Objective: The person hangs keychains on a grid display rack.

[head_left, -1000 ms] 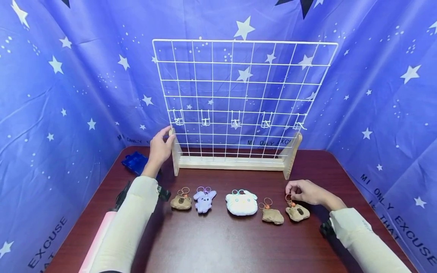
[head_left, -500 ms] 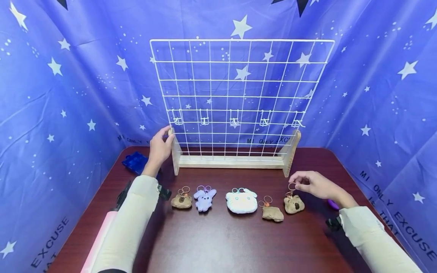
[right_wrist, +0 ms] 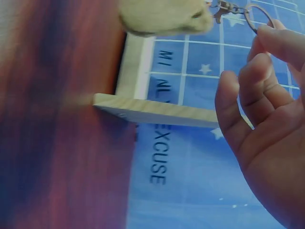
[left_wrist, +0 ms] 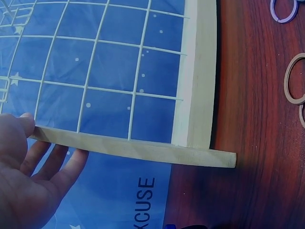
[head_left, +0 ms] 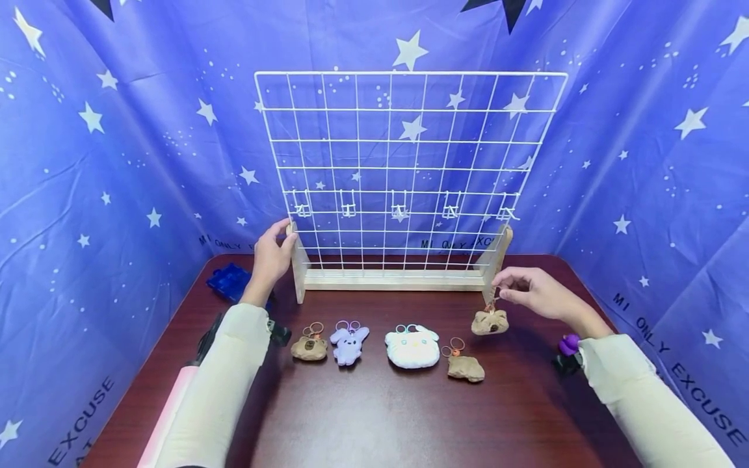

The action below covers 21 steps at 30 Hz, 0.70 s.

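My right hand pinches the ring of a brown plush keychain, which hangs off the table by the stand's right foot. In the right wrist view the metal ring sits between thumb and finger, with the plush partly cut off. My left hand grips the left wooden upright of a display stand, thumb on one side and fingers on the other. The stand carries a white wire grid with several hooks in a row, such as the rightmost hook.
On the table lie a brown plush keychain, a lilac bunny keychain, a white plush keychain and another brown one. A blue plastic case lies behind my left arm. A purple object is beside my right wrist.
My right hand has lifted the brown plush keychain off the table and carried it up and left toward the stand. My left hand stays on the upright.
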Tool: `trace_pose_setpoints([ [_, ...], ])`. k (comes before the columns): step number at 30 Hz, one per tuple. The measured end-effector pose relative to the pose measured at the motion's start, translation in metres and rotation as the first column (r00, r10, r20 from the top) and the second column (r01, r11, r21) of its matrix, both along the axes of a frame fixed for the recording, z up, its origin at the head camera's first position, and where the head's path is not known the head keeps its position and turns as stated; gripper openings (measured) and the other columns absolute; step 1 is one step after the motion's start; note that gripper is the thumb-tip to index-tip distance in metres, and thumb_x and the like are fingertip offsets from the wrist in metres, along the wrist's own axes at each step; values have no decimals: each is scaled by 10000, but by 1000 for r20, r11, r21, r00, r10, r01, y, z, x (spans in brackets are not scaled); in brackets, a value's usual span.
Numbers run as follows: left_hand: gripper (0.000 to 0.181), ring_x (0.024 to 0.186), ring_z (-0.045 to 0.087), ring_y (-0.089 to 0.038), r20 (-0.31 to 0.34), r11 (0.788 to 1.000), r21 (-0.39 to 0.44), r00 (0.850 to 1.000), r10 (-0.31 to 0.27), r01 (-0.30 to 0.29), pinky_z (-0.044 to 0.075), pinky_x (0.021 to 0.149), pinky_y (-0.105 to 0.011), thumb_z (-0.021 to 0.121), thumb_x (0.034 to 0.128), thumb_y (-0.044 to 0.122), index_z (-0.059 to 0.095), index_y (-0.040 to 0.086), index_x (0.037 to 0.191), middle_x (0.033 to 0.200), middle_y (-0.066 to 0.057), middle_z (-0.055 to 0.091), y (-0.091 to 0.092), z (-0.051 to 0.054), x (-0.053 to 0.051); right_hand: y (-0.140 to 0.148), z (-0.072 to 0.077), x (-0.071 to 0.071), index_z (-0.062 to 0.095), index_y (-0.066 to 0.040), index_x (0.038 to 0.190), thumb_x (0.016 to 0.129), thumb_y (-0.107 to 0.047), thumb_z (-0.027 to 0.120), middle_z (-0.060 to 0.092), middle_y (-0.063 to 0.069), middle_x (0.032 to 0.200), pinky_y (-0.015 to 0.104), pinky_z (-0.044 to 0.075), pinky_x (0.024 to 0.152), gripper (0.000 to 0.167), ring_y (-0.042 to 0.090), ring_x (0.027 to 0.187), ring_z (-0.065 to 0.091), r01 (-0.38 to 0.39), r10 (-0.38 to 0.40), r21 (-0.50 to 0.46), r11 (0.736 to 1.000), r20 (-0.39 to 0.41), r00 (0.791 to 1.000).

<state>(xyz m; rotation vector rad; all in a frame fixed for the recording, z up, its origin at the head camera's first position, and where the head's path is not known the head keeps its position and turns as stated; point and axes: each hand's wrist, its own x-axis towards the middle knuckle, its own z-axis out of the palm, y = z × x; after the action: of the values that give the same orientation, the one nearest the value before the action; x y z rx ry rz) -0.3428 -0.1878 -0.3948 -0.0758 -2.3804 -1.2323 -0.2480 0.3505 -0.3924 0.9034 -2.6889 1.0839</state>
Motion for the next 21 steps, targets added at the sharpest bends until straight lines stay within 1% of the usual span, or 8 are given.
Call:
trace_pose_setpoints([
  [4, 412, 1095, 656, -379, 8, 1000, 3, 1000, -3, 3, 522, 968, -504, 636, 1012, 210, 606, 124, 1414, 1273, -204, 677, -1, 0, -1, 0, 19, -3, 679, 19, 1095, 916, 67, 668, 681, -113, 830, 224, 513, 593, 186, 28, 699, 624, 15, -14, -64, 998, 13, 1000],
  [6, 414, 1101, 653, -380, 10, 1000, 6, 1000, -6, 6, 521, 968, -504, 633, 1014, 210, 603, 121, 1417, 1280, -205, 675, -1, 0, -2, 2, 29, -5, 673, 38, 1120, 930, 57, 659, 677, -138, 830, 232, 517, 575, 192, 48, 685, 634, 36, -34, -94, 995, 19, 999],
  [9, 417, 1107, 650, -383, 11, 1000, 8, 1000, -6, 6, 519, 969, -507, 626, 1018, 209, 596, 118, 1424, 1290, -208, 670, -1, 0, -1, 5, 44, -8, 665, 48, 1150, 939, 32, 664, 673, -154, 823, 231, 511, 560, 211, 48, 667, 630, 91, -91, -111, 990, 1, 996],
  [12, 418, 1101, 653, -378, 17, 1000, 13, 1000, -4, 4, 521, 966, -503, 630, 1016, 211, 597, 124, 1424, 1287, -203, 673, -1, 0, -1, 7, 56, -11, 654, 61, 1165, 943, 11, 672, 680, -185, 827, 215, 517, 567, 229, 25, 667, 640, 152, -157, -132, 979, -26, 987],
  [17, 418, 1089, 652, -373, 21, 1000, 23, 1000, -5, 4, 525, 963, -499, 635, 1014, 210, 600, 128, 1422, 1280, -206, 671, -1, 0, 0, 10, 69, -18, 648, 58, 1191, 950, -2, 671, 702, -249, 883, 169, 525, 604, 249, 2, 670, 638, 210, -223, -195, 958, -46, 974],
  [19, 418, 1087, 646, -379, 18, 1000, 24, 1000, -9, 9, 521, 962, -503, 633, 1015, 208, 598, 126, 1424, 1279, -214, 665, -1, 0, 0, 11, 71, -20, 667, 28, 1194, 952, -14, 675, 699, -265, 878, 170, 501, 593, 246, 24, 653, 616, 250, -266, -216, 944, -44, 963],
  [21, 418, 1082, 643, -385, 14, 1000, 22, 1000, -13, 12, 519, 959, -506, 627, 1019, 203, 594, 121, 1427, 1280, -221, 661, -1, 0, 0, 12, 73, -22, 677, 20, 1199, 951, -20, 681, 701, -258, 861, 190, 479, 575, 251, 53, 632, 594, 287, -304, -244, 926, -35, 952],
])
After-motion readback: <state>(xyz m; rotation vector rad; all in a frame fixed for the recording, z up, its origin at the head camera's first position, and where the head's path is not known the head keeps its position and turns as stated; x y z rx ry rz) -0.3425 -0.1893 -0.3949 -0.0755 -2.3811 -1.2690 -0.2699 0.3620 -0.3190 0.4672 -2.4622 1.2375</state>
